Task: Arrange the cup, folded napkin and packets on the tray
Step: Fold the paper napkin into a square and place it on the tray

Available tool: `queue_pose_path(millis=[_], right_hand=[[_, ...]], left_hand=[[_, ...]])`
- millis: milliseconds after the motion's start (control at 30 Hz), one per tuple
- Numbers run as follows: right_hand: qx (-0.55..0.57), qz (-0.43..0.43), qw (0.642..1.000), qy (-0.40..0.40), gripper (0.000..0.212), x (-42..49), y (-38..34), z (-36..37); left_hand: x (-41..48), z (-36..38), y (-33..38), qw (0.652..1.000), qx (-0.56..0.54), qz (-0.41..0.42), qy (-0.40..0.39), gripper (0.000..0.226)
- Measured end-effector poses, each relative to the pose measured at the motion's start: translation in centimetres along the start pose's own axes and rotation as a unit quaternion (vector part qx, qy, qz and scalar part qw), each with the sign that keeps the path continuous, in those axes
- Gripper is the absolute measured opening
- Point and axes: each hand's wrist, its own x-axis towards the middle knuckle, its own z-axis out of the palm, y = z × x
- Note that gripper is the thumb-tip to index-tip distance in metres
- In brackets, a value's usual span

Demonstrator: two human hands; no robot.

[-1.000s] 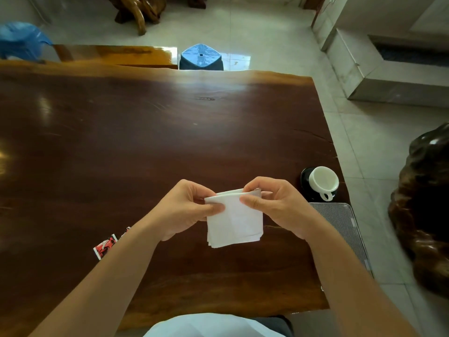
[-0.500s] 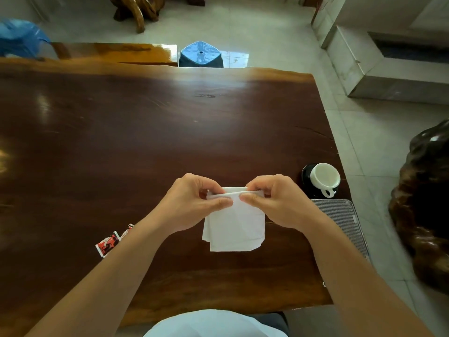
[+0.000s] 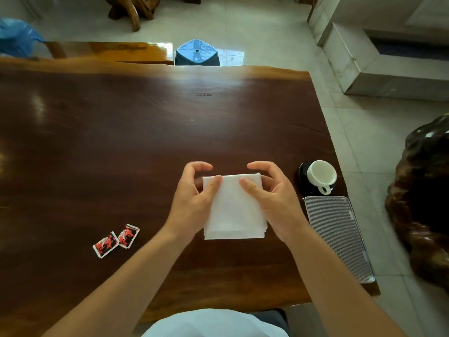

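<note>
Now we press the folded napkin (image 3: 234, 210) flat on the desk (image 3: 145, 132), so the step in hand seems to be finishing the fold. Our left hand (image 3: 194, 203) lies on the left edge of the napkin with the thumb on top and the other fingers curled loosely above the far corner; it grips nothing. Our right hand (image 3: 274, 203) does the same on the right edge, thumb down, fingers half open. To do this well, we should slide both thumbs along the far edge to sharpen the crease, and check that the near layers, which show a little uneven at the bottom right, line up before we lift it.

The tray (image 3: 337, 239) waits to our right, near the desk edge, with nothing on it. The cup (image 3: 320, 175) lies tipped on a dark saucer (image 3: 303, 171) just beyond the tray. The two packets (image 3: 116, 240) lie to our left, well apart from the tray. We judge that the napkin should go to the tray in one flat lift, pinched at the folded edge so the layers do not open.
</note>
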Motion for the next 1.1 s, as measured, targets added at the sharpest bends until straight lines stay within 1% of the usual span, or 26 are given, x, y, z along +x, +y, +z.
queue_pose_path(millis=[67, 100, 133, 167, 233, 267, 300, 333, 400, 467, 533, 633, 733, 800, 867, 967, 1000, 1100], right_hand=[[-0.002, 0.044, 0.998, 0.033, 0.028, -0.2, 0.5, 0.8], [-0.020, 0.060, 0.997, 0.042, 0.026, -0.2, 0.8, 1.2], [-0.038, 0.068, 0.996, 0.046, 0.025, -0.3, 1.0, 1.4], [-0.053, 0.069, 0.995, 0.047, 0.025, -0.3, 1.3, 1.7], [-0.075, 0.053, 0.995, 0.045, 0.024, -0.6, 1.8, 2.1], [-0.088, 0.042, 0.994, 0.045, 0.023, -0.7, 2.0, 2.2], [-0.097, 0.033, 0.994, 0.047, 0.022, -0.8, 2.1, 2.3], [-0.104, 0.030, 0.993, 0.050, 0.021, -0.9, 2.2, 2.3], [-0.106, 0.047, 0.992, 0.052, 0.023, -0.8, 2.4, 2.4], [-0.097, 0.086, 0.990, 0.055, 0.031, -0.6, 2.5, 2.6], [-0.102, 0.094, 0.987, 0.084, 0.039, -0.5, 2.8, 3.1], [-0.147, 0.017, 0.975, 0.165, 0.036, -0.5, 3.0, 3.9], [-0.156, -0.046, 0.964, 0.209, 0.030, -0.4, 3.1, 4.0], [-0.153, -0.057, 0.963, 0.213, 0.031, -0.2, 2.9, 3.7], [-0.151, -0.036, 0.966, 0.204, 0.031, -0.1, 3.0, 3.1], [-0.120, 0.029, 0.978, 0.166, 0.040, 0.1, 3.4, 1.4], [-0.105, 0.049, 0.982, 0.147, 0.042, 0.2, 3.7, 0.7], [-0.059, 0.113, 0.987, 0.101, 0.038, -0.2, 4.5, -0.7]], left_hand=[[-0.6, 1.5, -0.4, 0.992, -0.090, -0.055, 0.067, 0.023], [-0.7, 2.1, -0.7, 0.987, -0.102, -0.081, 0.090, 0.025], [-0.7, 2.4, -1.0, 0.984, -0.097, -0.116, 0.097, 0.029], [-0.7, 2.6, -1.2, 0.979, -0.084, -0.165, 0.086, 0.034], [-0.5, 2.7, -1.6, 0.961, -0.079, -0.263, 0.030, 0.042], [-0.5, 2.7, -1.8, 0.952, -0.086, -0.295, 0.006, 0.045], [-0.5, 2.6, -1.9, 0.947, -0.089, -0.309, -0.006, 0.046], [-0.4, 2.6, -2.1, 0.948, -0.085, -0.308, -0.004, 0.046], [-0.3, 2.7, -2.4, 0.961, -0.059, -0.269, 0.020, 0.047], [-0.5, 2.8, -2.6, 0.980, -0.009, -0.194, 0.049, 0.055], [-0.6, 2.8, -2.9, 0.990, 0.043, -0.112, 0.067, 0.059], [-0.7, 3.0, -2.9, 0.991, 0.084, -0.019, 0.103, 0.052], [-0.4, 3.6, -2.7, 0.989, 0.073, 0.022, 0.129, 0.053], [-0.2, 4.0, -2.9, 0.989, 0.059, 0.013, 0.136, 0.053], [0.0, 4.3, -3.2, 0.992, 0.042, -0.033, 0.118, 0.057], [1.1, 4.2, -3.1, 0.988, 0.009, -0.141, 0.063, 0.058], [1.4, 4.2, -2.9, 0.987, 0.004, -0.154, 0.046, 0.060], [2.0, 4.3, -2.3, 0.985, 0.000, -0.172, -0.012, 0.063]])
